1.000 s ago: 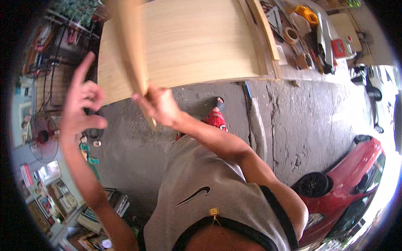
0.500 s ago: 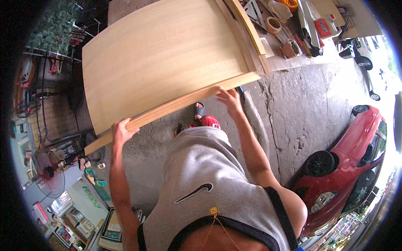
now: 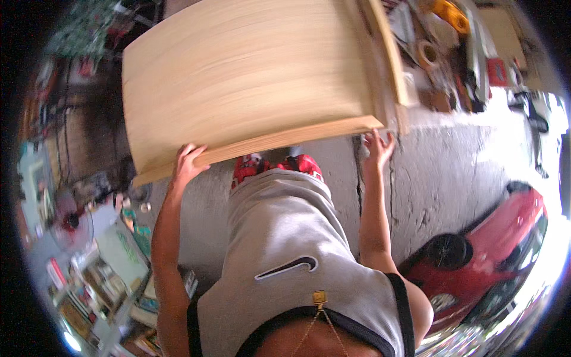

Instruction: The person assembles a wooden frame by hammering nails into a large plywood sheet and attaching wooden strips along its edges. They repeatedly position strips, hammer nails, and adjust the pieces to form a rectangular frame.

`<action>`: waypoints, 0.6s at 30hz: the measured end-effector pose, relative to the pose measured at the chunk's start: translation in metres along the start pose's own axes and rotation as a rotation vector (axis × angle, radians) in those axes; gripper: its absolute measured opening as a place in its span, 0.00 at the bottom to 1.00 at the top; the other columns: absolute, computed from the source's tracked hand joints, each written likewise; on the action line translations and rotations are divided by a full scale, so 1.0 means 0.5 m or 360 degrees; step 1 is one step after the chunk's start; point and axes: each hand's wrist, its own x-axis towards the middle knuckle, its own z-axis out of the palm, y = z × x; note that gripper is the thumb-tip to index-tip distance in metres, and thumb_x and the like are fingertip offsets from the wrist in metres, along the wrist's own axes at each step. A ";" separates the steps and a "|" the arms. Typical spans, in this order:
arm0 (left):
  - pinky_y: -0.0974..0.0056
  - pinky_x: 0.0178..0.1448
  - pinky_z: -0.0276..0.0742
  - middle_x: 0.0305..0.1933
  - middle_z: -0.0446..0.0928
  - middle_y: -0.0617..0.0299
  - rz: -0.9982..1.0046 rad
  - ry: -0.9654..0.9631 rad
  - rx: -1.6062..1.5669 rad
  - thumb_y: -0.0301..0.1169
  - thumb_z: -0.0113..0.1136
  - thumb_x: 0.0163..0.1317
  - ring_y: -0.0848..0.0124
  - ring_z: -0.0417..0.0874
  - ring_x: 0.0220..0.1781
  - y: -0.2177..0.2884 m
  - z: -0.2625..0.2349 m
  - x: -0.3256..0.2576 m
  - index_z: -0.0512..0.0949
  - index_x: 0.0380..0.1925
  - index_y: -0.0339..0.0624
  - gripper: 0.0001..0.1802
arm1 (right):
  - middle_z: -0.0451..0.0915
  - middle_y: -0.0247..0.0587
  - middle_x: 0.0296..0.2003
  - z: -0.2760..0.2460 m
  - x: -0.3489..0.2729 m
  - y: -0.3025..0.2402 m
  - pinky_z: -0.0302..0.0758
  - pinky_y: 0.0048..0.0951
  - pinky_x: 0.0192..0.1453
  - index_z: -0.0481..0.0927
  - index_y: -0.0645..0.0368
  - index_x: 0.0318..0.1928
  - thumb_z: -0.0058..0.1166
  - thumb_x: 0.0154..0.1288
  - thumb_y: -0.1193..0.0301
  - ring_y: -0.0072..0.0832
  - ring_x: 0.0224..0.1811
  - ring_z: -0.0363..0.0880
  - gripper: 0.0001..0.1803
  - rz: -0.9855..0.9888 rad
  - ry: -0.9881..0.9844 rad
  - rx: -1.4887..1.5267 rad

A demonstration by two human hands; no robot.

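Observation:
A long, light wooden strip [image 3: 262, 143] runs along the near edge of a broad, pale plywood panel [image 3: 244, 77]. Near the strip's left part, my left hand [image 3: 189, 163] grips it, fingers over the top and thumb on the near side. My right hand [image 3: 378, 149] is at the strip's right end, its fingers apart and fingertips at or just touching the corner; exact contact is blurred. Along the panel's right side lies another wooden strip [image 3: 389, 50].
Right of the panel, a worktop holds a tape roll [image 3: 427, 53], an orange item [image 3: 451, 15] and a red-and-white container [image 3: 496, 71]. A red car [image 3: 476, 262] is parked at the right on the concrete floor [image 3: 422, 178]. A fan [image 3: 72, 221] stands at the left.
My right hand has moved right along the strip to its end, its fingers now spread. The strip now sits closer along the panel's near edge. My left hand keeps its grip.

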 end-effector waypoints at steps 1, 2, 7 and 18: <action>0.56 0.53 0.72 0.43 0.75 0.55 -0.0053 -0.0018 0.0003 0.33 0.78 0.30 0.56 0.76 0.47 -0.002 0.000 -0.003 0.79 0.49 0.44 0.38 | 0.80 0.48 0.37 -0.002 -0.004 -0.004 0.75 0.31 0.31 0.53 0.55 0.66 0.64 0.60 0.72 0.30 0.32 0.81 0.39 -0.0065 -0.0037 0.0045; 0.56 0.53 0.72 0.44 0.75 0.54 0.0032 0.0018 0.0011 0.34 0.77 0.32 0.56 0.76 0.47 -0.003 0.003 -0.001 0.79 0.51 0.42 0.38 | 0.80 0.49 0.39 0.000 0.001 -0.011 0.77 0.30 0.28 0.53 0.57 0.66 0.65 0.59 0.68 0.34 0.29 0.83 0.41 -0.0100 0.0039 -0.0141; 0.55 0.61 0.68 0.54 0.74 0.54 -0.0117 -0.0329 0.0117 0.42 0.77 0.36 0.57 0.72 0.58 0.005 0.004 0.021 0.74 0.59 0.62 0.43 | 0.82 0.48 0.35 0.016 0.051 0.000 0.75 0.27 0.25 0.69 0.52 0.56 0.65 0.58 0.73 0.30 0.28 0.80 0.27 -0.0300 -0.0065 -0.0117; 0.52 0.54 0.73 0.51 0.76 0.53 -0.1542 0.1405 0.0428 0.51 0.72 0.46 0.57 0.78 0.50 -0.304 -0.033 -0.283 0.74 0.55 0.42 0.39 | 0.80 0.46 0.29 0.006 0.101 -0.035 0.77 0.27 0.24 0.73 0.56 0.45 0.72 0.51 0.65 0.33 0.24 0.79 0.24 -0.0037 0.0097 -0.0501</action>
